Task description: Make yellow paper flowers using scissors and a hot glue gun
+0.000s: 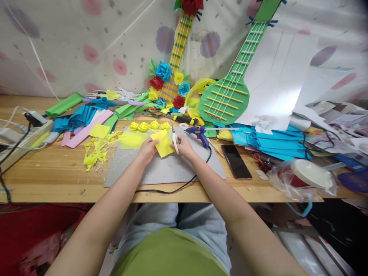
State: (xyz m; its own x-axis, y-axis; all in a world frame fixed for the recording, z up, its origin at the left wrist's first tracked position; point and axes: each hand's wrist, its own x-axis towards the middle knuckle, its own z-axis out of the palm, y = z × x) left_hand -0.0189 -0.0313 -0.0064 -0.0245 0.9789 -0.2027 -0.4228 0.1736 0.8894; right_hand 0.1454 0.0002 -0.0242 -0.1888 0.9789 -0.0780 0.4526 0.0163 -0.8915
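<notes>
My left hand [148, 150] pinches the left edge of a yellow paper square [163, 144], held just over the grey cutting mat [155, 174]. White-handled scissors [175, 143] are in my right hand [184, 146], blades pointing up and away; its fingers also meet the right edge of the square. Flat yellow paper [132, 140] lies on the mat left of my hands. Behind it, several small yellow paper flowers [143, 127] stand in a row. A blue hot glue gun [198, 133] rests just beyond my right hand, its black cord running across the mat.
Yellow scraps [96, 152] are heaped left of the mat. A phone [236, 161] lies to its right. Crepe paper and card clutter the table's back. A green paper instrument [225, 99] and a flowered yellow one [179, 42] lean behind. A power strip [27, 143] sits far left.
</notes>
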